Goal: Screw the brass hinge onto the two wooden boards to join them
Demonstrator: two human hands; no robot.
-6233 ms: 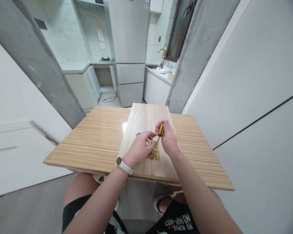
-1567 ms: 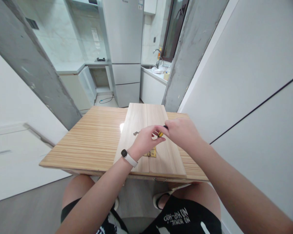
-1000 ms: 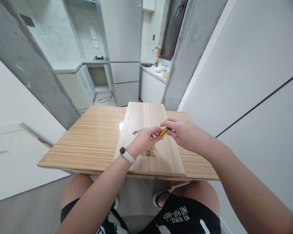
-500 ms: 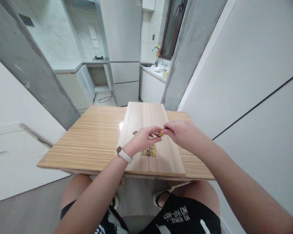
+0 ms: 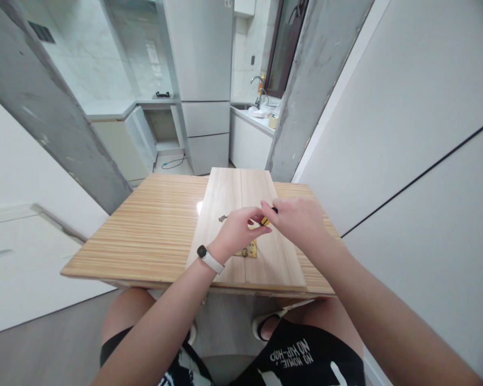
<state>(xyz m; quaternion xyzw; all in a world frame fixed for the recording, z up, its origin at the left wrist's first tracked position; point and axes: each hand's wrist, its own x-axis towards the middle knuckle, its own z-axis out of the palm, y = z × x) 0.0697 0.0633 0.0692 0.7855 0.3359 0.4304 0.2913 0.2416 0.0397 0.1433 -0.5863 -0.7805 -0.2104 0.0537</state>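
Our right hand [image 5: 295, 220] fingers clench the yellow-and-black screwdriver handle [image 5: 266, 219]; left hand [image 5: 237, 231] fingers pinch beside its shaft, just above the brass hinge [image 5: 248, 249] on the pale wooden boards [image 5: 229, 198].

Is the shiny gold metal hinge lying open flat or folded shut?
Open flat. The shiny gold metal hinge lies spread across the seam between the two pale wooden boards, one leaf on each, just below the left hand.

Screwdriver [image 5: 266, 220]: yellow and black. Hinge [image 5: 249, 249]: brass. Boards [image 5: 233, 198]: pale wood. Table [image 5: 153, 236]: striped tan wood. Watch [image 5: 207, 258]: white strap, black face. Shorts [image 5: 301, 359]: black, white lettering.
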